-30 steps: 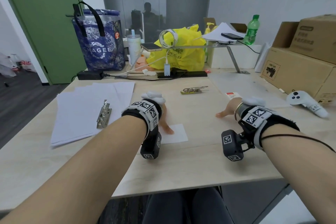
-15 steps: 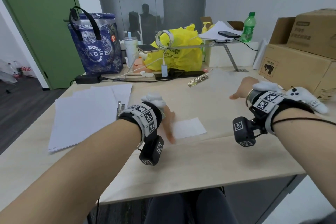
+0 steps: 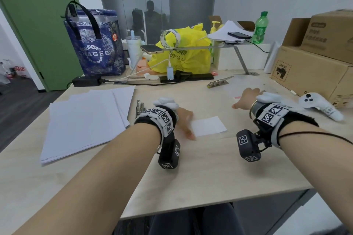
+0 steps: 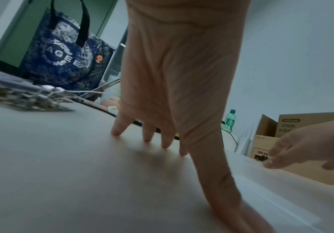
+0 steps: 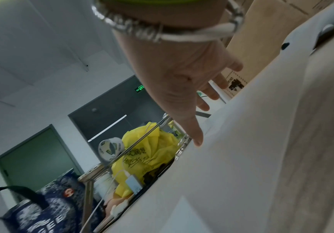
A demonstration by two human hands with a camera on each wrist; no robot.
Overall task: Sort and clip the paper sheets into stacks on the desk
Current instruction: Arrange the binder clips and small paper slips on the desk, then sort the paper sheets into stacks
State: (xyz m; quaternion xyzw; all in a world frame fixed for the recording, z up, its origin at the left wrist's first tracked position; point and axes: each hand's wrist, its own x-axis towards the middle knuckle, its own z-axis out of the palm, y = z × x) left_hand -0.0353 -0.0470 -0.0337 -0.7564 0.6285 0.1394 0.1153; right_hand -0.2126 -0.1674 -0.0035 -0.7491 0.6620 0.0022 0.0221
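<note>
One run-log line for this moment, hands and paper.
left hand: open, fingertips on desk beside small sheet | right hand: open, reaching over translucent sheet | paper stack: unclipped

left hand point(image 3: 183, 120) fingers hidden by wristband | clip point(image 4: 32, 96) blurred

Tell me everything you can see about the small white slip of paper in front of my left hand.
The small white slip of paper is a blank, roughly rectangular piece, lying flat on the light wood desk near the front middle. It sits slightly askew to the desk edge. The left hand rests spread on the desk at its left edge, thumb alongside it. No print shows on it. The right hand is apart from it, farther back.
</note>
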